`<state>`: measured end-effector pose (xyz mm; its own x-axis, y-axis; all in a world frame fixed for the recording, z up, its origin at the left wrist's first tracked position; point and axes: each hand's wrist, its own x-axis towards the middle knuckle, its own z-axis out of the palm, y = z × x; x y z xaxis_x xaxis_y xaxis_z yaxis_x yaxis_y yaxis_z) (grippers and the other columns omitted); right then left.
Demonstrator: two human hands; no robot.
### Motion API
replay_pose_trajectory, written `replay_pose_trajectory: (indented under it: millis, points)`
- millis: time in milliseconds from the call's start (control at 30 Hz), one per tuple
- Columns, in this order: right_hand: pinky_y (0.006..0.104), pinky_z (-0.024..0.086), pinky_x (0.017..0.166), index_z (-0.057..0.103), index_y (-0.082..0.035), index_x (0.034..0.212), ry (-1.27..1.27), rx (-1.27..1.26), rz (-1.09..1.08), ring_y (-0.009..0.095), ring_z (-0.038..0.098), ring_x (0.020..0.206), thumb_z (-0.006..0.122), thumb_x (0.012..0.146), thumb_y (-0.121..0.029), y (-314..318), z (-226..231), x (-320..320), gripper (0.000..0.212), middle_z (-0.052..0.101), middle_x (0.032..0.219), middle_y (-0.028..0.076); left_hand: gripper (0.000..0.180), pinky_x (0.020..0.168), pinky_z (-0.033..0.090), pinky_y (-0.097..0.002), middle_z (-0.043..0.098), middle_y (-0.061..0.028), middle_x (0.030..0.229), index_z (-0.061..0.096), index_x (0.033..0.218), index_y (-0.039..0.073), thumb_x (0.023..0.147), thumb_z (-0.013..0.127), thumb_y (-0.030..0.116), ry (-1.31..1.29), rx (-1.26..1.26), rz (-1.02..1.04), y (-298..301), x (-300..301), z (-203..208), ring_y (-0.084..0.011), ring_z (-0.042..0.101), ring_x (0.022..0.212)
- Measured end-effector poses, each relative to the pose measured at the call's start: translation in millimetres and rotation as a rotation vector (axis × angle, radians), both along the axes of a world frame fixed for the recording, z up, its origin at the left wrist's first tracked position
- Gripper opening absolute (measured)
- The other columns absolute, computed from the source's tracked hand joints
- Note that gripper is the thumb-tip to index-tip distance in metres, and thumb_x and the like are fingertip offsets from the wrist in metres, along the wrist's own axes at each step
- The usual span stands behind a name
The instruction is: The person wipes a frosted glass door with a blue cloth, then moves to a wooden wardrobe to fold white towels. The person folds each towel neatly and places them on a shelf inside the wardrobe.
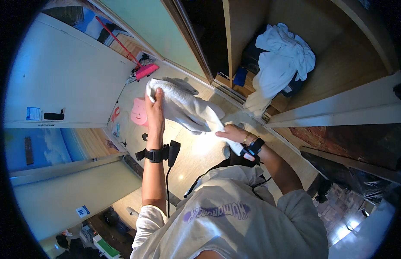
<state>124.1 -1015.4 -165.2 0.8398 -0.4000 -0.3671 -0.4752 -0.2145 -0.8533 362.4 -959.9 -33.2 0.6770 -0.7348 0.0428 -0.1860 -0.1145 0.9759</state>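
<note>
A thick white cloth (pixel 183 101) is stretched between my two hands above the floor; whether it is a towel or a garment I cannot tell. My left hand (pixel 156 110) grips its upper left end, thumb lying on top. At the lower right, my right hand (pixel 234 133) is closed around a narrower, bunched part, and a strip hangs below it toward the wrist. To the right, inside an open cabinet, a crumpled pile of white cloth (pixel 280 60) lies over something dark and spills past the cabinet's front edge.
A pink thing with a smiling face (pixel 139 113) stands on the floor at the left. Behind it, a pink broom (pixel 146 71) leans beside a white door (pixel 66 77). The wooden cabinet (pixel 338 73) and its sliding-door track (pixel 228 93) border the right side.
</note>
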Motion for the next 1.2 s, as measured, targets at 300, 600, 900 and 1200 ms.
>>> replay_pose_trajectory:
  millis: [300,600,900,1200]
  points:
    - [0.024,0.04,0.056,0.057,-0.001,0.084,-0.54,0.497,-0.186,0.008,0.049,0.062,0.049,0.086,-0.044,4.5,114.2,27.8,0.044,0.053,0.067,0.0,0.04,0.076,0.037,-0.0248,0.052,-0.0022,0.091,0.052,0.104,0.002,0.091,0.044,0.039,0.134,0.153,-0.031,12.7,34.0,-65.9,-0.0103,0.044,0.083]
    - [0.0222,0.042,0.066,0.054,-0.005,0.095,-0.67,0.814,-0.499,0.005,0.051,0.075,0.052,0.089,-0.027,9.9,108.7,42.4,0.023,0.054,0.082,-0.002,0.038,0.072,0.04,-0.0236,0.055,-0.0019,0.086,0.055,0.101,0.0,0.091,0.044,0.035,0.105,0.121,-0.108,28.4,-24.4,-22.3,-0.0096,0.048,0.08]
    - [0.0347,0.048,0.077,0.049,-0.007,0.102,-0.871,1.158,-0.582,0.017,0.056,0.093,0.051,0.088,-0.018,9.5,104.6,54.4,0.017,0.055,0.099,0.005,0.022,0.071,0.04,-0.0272,0.051,-0.011,0.09,0.053,0.101,-0.002,0.09,0.046,0.016,-0.342,0.024,-0.44,32.9,-47.7,2.5,-0.0236,0.05,0.08]
    - [0.0401,0.047,0.086,0.05,0.0,0.102,-0.883,1.223,-0.707,0.025,0.058,0.096,0.047,0.09,-0.019,15.4,116.9,53.7,0.022,0.057,0.104,0.014,0.025,0.077,0.039,-0.0268,0.051,-0.0107,0.095,0.054,0.097,-0.005,0.091,0.043,0.016,-0.173,-0.062,-0.384,34.3,-56.8,7.0,-0.0207,0.05,0.086]
